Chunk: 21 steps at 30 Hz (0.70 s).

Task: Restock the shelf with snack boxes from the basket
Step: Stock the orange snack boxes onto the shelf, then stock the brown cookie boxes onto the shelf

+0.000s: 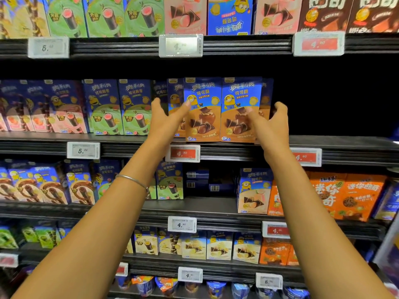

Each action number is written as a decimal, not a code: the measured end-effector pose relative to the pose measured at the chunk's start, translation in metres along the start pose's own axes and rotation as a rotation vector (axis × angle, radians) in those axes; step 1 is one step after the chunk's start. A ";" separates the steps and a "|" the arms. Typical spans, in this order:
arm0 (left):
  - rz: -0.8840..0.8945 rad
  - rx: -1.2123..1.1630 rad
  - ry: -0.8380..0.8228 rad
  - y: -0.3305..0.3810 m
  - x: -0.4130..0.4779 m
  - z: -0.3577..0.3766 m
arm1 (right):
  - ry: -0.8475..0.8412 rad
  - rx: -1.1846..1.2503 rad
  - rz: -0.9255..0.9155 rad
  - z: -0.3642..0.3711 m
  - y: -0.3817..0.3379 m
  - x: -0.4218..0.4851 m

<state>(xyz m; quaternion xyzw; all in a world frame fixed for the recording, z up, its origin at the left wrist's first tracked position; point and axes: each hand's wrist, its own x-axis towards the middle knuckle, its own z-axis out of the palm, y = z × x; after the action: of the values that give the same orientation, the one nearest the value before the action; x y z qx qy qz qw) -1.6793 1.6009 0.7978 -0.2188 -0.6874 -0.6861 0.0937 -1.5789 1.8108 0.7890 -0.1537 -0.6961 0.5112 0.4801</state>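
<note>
Two blue-and-brown snack boxes stand upright side by side at the front of the middle shelf (349,145): the left box (203,113) and the right box (239,98). More of the same boxes stand behind them. My left hand (165,121) is at the left box's left edge, fingers spread, one fingertip on its face. My right hand (273,126) is cupped at the right box's right edge, fingertips touching its front. Neither hand closes around a box. The basket is out of view.
To the right of the two boxes the middle shelf is a dark gap (336,104). Green and pink snack boxes (121,108) fill its left side. Price tags (183,153) hang on the shelf rails. Shelves above and below hold further boxes, with a gap (207,203) below.
</note>
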 end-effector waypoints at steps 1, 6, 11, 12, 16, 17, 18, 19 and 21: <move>-0.004 -0.064 0.042 0.002 -0.003 -0.002 | 0.003 0.005 -0.022 -0.002 -0.002 -0.006; 0.120 -0.225 0.128 0.009 -0.049 -0.014 | 0.012 0.158 -0.184 -0.012 -0.013 -0.063; 0.150 -0.344 0.107 -0.047 -0.126 -0.046 | -0.155 0.341 -0.045 -0.016 0.016 -0.146; 0.107 -0.359 0.086 -0.069 -0.143 -0.055 | -0.198 0.338 0.013 -0.017 0.029 -0.164; -0.356 -0.329 -0.009 -0.184 -0.227 -0.094 | -0.359 0.282 0.373 -0.017 0.097 -0.242; -0.516 -0.312 -0.004 -0.216 -0.251 -0.105 | -0.385 0.272 0.485 -0.017 0.118 -0.264; -0.683 -0.291 0.007 -0.246 -0.277 -0.115 | -0.396 0.245 0.592 -0.017 0.139 -0.288; -0.836 -0.251 0.027 -0.275 -0.302 -0.125 | -0.403 0.201 0.686 -0.017 0.160 -0.313; -1.096 -0.161 0.083 -0.324 -0.355 -0.146 | -0.420 0.132 0.896 -0.018 0.204 -0.366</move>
<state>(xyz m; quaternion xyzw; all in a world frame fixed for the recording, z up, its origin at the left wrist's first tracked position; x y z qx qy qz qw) -1.5288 1.4076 0.3588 0.1915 -0.6419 -0.6927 -0.2672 -1.4406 1.6505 0.4274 -0.3007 -0.6095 0.7301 0.0716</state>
